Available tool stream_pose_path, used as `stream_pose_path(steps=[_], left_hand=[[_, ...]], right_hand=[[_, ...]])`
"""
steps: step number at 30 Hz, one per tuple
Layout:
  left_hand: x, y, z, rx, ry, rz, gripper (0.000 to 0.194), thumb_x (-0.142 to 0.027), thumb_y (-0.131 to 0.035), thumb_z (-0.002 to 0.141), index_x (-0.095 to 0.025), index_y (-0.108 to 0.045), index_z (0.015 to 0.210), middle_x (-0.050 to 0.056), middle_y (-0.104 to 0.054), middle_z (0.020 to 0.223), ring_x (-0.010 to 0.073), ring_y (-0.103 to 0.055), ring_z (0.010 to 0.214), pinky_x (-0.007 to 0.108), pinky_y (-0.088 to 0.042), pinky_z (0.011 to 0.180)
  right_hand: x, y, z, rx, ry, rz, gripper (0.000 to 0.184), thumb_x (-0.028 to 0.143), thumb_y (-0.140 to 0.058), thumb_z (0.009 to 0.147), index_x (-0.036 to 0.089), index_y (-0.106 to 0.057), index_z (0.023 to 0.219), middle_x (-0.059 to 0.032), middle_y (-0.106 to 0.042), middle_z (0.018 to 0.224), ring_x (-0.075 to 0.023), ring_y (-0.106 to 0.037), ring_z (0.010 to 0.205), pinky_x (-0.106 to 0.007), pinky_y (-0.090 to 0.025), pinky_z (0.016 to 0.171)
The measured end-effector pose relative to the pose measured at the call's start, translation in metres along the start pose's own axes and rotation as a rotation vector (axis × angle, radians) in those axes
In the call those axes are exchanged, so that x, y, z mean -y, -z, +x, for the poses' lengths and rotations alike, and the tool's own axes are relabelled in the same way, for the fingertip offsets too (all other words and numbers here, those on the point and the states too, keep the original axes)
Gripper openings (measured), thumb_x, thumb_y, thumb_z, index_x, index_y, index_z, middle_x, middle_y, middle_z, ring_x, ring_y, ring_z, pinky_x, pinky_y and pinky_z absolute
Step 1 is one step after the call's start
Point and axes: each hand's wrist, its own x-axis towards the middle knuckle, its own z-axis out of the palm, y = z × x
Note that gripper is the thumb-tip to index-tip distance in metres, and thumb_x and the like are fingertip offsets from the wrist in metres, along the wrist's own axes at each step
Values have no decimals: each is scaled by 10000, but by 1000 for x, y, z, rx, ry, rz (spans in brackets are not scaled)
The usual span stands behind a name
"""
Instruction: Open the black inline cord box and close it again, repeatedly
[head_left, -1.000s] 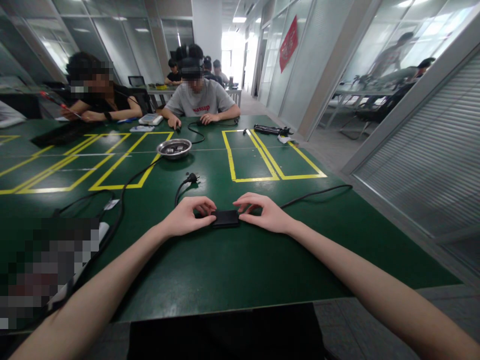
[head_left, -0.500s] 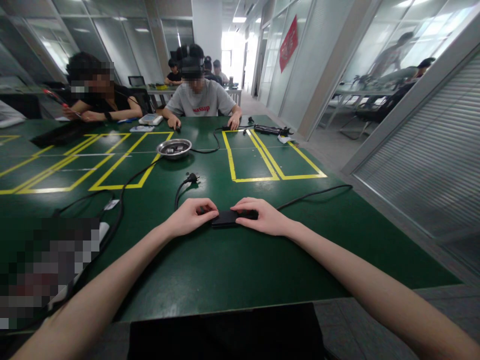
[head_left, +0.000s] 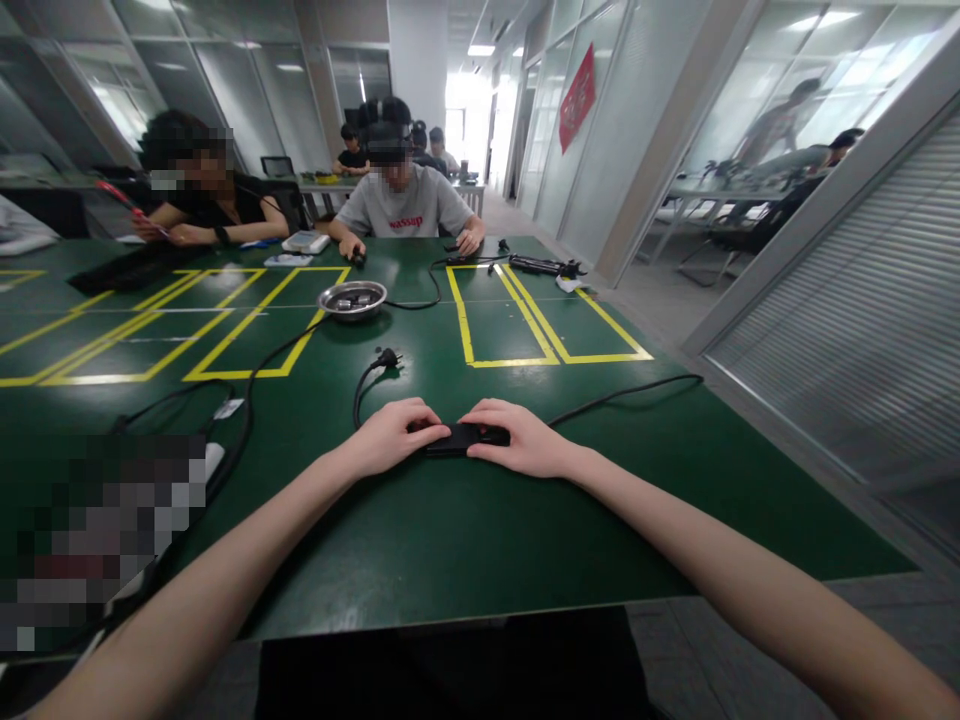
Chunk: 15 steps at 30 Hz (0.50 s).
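Note:
A flat black power adapter [head_left: 455, 441] lies on the green table between my two hands. My left hand [head_left: 394, 437] holds its left end, with the thumb across the top and the fingers curled behind. At the other end, the thumb and fingers of my right hand [head_left: 521, 440] grip it from the near and far sides. A black cable [head_left: 611, 402] leads away to the right from behind my right hand. Beyond my left hand lies a black mains plug [head_left: 388, 359], whose short cord runs down behind that hand.
A steel bowl [head_left: 352, 300] with small metal parts stands farther back. Yellow tape [head_left: 514, 362] marks rectangles on the table. Black cables and a blurred-out item [head_left: 112, 540] lie at left. Across the table sit two people, one with a hand [head_left: 470, 243] on a dark object.
My left hand has shifted slightly right, and its thumb reaches farther over the adapter. The right hand stays on its end. The whole view has tilted a little.

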Motion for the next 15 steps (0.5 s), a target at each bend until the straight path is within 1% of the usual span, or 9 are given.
stream_pose_path(steps=[3,6,8,10,11,13,15], left_hand=[[-5,-1,-1,15,-7,158,386,-551,-602,968,-190,-724,907,28,-679,840,191,-627,758,271,-415,651],[-10,-3,-4,62,-31,333,452,-622,-623,949,-191,-651,815,16,-656,760,194,-603,693,266,-346,593],[-11,-3,-6,70,-58,399,480,-644,-619,949,-196,-607,775,8,-642,725,191,-592,660,265,-317,577],[-10,-4,-7,36,-106,431,482,-648,-624,947,-200,-590,774,2,-637,721,184,-587,650,264,-312,576],[-10,-5,-8,9,-137,444,483,-649,-629,945,-200,-585,773,2,-634,724,181,-585,651,264,-314,579],[-8,-5,-8,-33,-207,464,483,-642,-631,949,-197,-575,771,5,-632,736,179,-587,671,268,-324,590],[-7,-6,-7,-55,-277,480,480,-634,-627,958,-195,-565,773,9,-632,745,184,-588,699,275,-338,604]], right_hand=[[3,1,-2,-24,64,-12,307,294,-771,894,173,-690,1164,-107,-681,1102,-242,-663,1002,-388,-565,873],[6,3,-3,-57,160,-74,320,267,-767,883,190,-673,1179,-111,-674,1123,-251,-650,1034,-399,-560,887],[6,3,-3,-68,202,-136,354,264,-765,876,185,-660,1205,-122,-673,1137,-262,-644,1045,-410,-555,892],[5,3,-2,-64,199,-195,420,291,-778,863,169,-644,1242,-139,-674,1162,-275,-643,1052,-416,-548,887],[5,3,-2,-49,181,-215,422,307,-782,863,165,-645,1235,-138,-681,1151,-275,-647,1037,-409,-545,873],[4,3,-1,-7,130,-235,331,331,-778,874,173,-669,1144,-112,-702,1063,-256,-654,962,-378,-533,821],[5,2,-1,14,85,-233,210,323,-772,885,183,-671,1004,-74,-698,940,-228,-640,868,-341,-506,756]])
